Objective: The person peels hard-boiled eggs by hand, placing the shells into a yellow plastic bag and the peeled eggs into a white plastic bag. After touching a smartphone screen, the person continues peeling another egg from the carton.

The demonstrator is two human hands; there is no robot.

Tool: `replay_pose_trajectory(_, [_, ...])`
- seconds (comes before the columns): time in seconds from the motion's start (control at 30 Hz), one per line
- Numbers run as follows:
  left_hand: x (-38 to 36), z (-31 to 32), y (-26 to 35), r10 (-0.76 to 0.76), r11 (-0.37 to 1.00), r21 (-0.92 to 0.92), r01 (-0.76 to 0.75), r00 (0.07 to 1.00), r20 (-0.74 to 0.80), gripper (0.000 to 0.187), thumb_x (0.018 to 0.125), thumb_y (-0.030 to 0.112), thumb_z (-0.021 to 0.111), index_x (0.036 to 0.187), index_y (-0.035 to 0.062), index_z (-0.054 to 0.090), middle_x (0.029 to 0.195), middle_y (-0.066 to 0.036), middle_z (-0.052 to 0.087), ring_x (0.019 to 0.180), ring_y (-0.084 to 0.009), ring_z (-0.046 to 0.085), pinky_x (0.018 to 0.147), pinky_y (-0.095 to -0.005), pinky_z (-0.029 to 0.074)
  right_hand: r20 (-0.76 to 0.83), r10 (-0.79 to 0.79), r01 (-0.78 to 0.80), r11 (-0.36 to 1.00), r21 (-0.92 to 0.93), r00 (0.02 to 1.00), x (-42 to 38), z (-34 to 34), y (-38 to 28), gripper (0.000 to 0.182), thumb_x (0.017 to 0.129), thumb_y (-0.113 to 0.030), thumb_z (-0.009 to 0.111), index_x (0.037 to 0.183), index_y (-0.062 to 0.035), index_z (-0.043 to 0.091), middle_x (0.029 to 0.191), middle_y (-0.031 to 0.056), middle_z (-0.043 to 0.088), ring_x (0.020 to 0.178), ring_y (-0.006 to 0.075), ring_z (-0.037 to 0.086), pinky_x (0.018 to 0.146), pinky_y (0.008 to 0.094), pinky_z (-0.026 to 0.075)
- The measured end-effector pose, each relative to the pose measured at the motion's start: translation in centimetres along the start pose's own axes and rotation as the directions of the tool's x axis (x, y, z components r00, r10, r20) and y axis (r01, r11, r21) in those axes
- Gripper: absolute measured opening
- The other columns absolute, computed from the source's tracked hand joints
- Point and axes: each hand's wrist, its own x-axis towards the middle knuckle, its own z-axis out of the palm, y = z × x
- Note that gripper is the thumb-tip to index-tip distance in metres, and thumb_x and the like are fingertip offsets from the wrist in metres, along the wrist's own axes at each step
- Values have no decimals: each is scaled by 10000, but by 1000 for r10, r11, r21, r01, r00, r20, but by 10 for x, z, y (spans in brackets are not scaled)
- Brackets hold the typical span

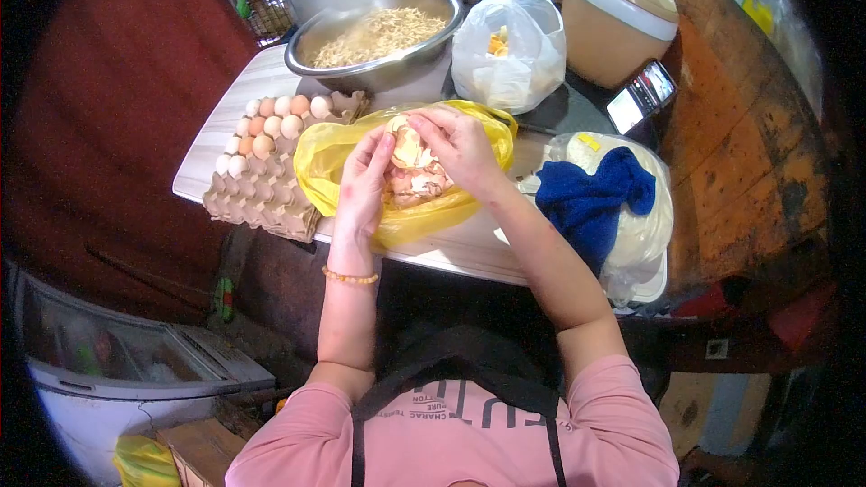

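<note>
Both hands are close together over an open yellow plastic bag (329,167) on the table. My left hand (365,167), with a beaded bracelet at its wrist, pinches the left side of a pale cream, cracked-looking eggshell (411,146). At the right of the shell, my right hand (458,142) has its thumb and fingers closed on the upper edge. Inside the bag, just below, lies a heap of pinkish-brown and white broken shells (417,186). Whole brown and white eggs (262,126) sit in a cardboard egg tray (262,198) left of the bag; its nearer cups hold none.
Behind stands a wide metal bowl (374,32) of steaming, shredded-looking food. A white plastic bag (508,54), a tan cooler (618,22) and a propped phone (642,97) are at the back right. A blue cloth (591,198) lies on a plastic-wrapped bundle (645,230).
</note>
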Motion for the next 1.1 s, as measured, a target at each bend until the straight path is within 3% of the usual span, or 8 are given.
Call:
replay_pose_trajectory(0.17, [0,0,0,1,1000,11,-1,1000,4,280,955,226,556,1157,35,587,992,4,629,813,-40,552,662,-183,430,-40,-132,126,982,-138,990,-2,0,0,196,896,-143,564,954,27,644,846,199,625,752,349,617,670,390,487])
replay_pose_trajectory(0.23, [0,-1,-1,5,1000,22,-5,1000,11,275,954,219,558,1155,34,588,985,3,629,809,-40,553,660,-183,431,-37,-253,230,922,-312,967,-5,1,-5,163,891,-95,574,967,32,643,858,205,644,779,346,631,676,382,492])
replay_pose_trajectory(0.33, [0,-3,-2,14,999,33,-14,1000,16,268,951,210,561,1152,35,589,978,5,627,806,-40,553,656,-182,431,-40,-255,224,904,-363,966,-6,3,-4,131,884,-85,575,927,24,635,864,207,642,785,364,623,689,403,493])
replay_pose_trajectory(0.63, [0,-4,-5,-10,1000,23,10,1000,1,271,957,215,551,1150,32,596,983,2,640,788,-32,553,655,-179,432,-98,-288,223,879,-421,953,-6,4,-1,96,881,-74,568,852,16,588,739,177,596,674,347,590,620,419,460])
replay_pose_trajectory(0.87, [-2,-2,-2,-21,1000,-9,21,999,24,290,970,222,525,1172,25,590,997,-14,651,804,-43,583,660,-186,456,-185,-271,187,908,-375,945,-3,4,3,89,879,-70,566,847,9,591,734,181,593,674,354,587,620,415,459])
replay_pose_trajectory(0.93, [-3,4,2,-25,999,-23,25,999,29,290,974,226,515,1170,26,592,1000,-17,652,812,-47,591,665,-188,461,-172,-201,124,918,-377,964,-2,1,4,142,900,-126,535,834,-4,569,797,195,606,759,389,593,667,457,470])
replay_pose_trajectory(1.0, [-5,13,6,-11,998,-57,9,999,-46,298,978,239,506,1173,27,582,1011,-19,651,828,-52,599,672,-193,465,-131,-167,110,926,-361,977,-3,-1,3,164,906,-140,527,838,2,575,804,197,608,765,393,591,671,457,469])
replay_pose_trajectory(1.1, [0,3,-1,-6,999,-37,6,1000,-15,318,977,246,509,1196,22,559,1034,-31,643,849,-69,606,689,-200,473,-76,-97,71,953,-294,992,-4,0,-1,200,915,-162,514,850,11,591,815,203,612,777,399,590,683,458,466])
